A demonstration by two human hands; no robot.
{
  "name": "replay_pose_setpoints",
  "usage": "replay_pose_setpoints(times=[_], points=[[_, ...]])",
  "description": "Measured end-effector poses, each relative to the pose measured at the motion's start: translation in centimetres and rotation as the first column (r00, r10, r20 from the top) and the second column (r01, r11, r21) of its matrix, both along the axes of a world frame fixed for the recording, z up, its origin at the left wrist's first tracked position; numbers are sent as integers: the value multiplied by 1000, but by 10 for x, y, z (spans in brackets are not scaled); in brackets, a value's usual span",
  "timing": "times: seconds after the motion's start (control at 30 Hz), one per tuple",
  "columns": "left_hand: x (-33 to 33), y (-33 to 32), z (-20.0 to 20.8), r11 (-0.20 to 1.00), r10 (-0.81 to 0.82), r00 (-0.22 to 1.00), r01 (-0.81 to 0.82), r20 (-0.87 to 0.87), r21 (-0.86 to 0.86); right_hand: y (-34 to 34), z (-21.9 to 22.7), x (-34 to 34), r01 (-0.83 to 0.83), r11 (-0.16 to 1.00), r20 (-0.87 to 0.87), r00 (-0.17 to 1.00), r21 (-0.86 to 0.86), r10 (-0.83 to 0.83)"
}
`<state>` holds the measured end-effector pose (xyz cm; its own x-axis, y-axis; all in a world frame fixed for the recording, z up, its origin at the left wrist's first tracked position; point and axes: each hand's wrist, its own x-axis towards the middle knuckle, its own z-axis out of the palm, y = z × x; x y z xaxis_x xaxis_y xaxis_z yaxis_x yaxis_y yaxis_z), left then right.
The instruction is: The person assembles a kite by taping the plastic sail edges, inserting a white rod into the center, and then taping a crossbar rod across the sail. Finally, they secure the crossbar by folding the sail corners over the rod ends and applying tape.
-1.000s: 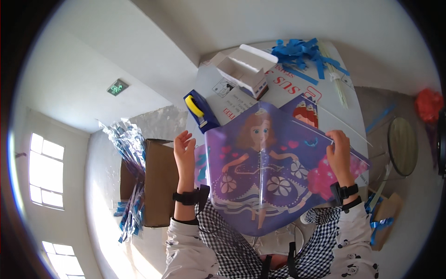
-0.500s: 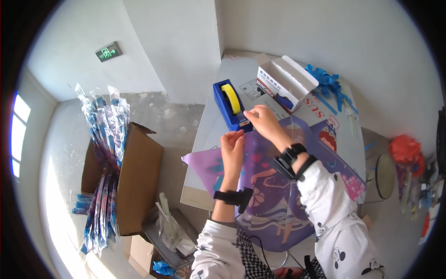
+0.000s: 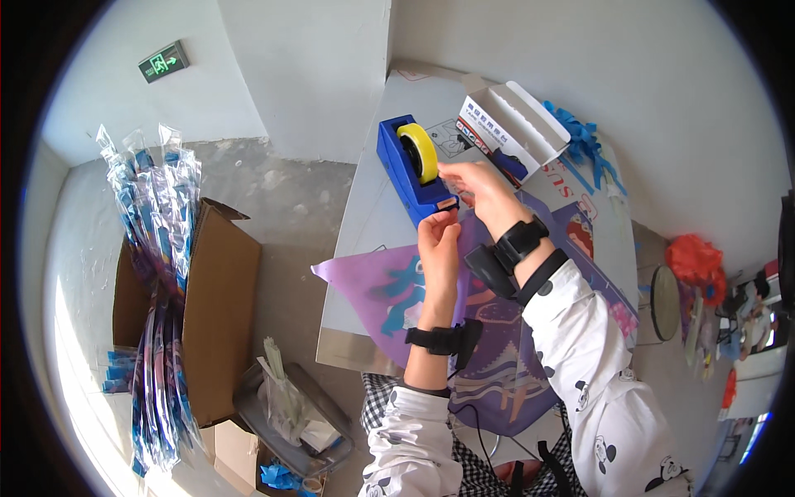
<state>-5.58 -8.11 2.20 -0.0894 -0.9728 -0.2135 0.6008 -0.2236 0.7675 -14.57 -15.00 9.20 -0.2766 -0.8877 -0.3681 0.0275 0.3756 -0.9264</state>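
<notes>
A blue tape dispenser with a yellow-cored roll of tape stands on the table. My left hand is closed in a pinch at its front cutting edge; whatever the fingertips hold is too small to make out. My right hand grips the dispenser's right side by the roll, fingers partly curled. Under both forearms spreads a thin purple printed sheet with a pointed left corner and a figure in a dress. Black bands circle both wrists.
An open white carton and blue strips lie at the table's back. Left of the table, a cardboard box holds several long plastic-wrapped packs. A grey bin stands below; a round stool is at right.
My left hand has moved up and right to the dispenser's cutting edge. My right hand has shifted from in front of the cutter to the dispenser's side. The whole view has shifted slightly.
</notes>
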Motion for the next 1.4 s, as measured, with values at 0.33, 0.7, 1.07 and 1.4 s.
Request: replay_pose_setpoints(times=[0.33,0.7,1.07,1.4], points=[[7,-8,-10,997,-61,994,64,-91,30,126,9,-4,-94,995,-68,993,-27,92],[11,-8,-3,999,-46,999,46,16,-8,409,79,20,150,938,111,975,311,-192],[0,-8,3,991,112,960,-91,255,-94,444,30,-7,128,932,46,987,340,-152],[4,-24,-18,914,364,650,-111,666,-391,439,28,-18,102,980,-100,991,170,-85]])
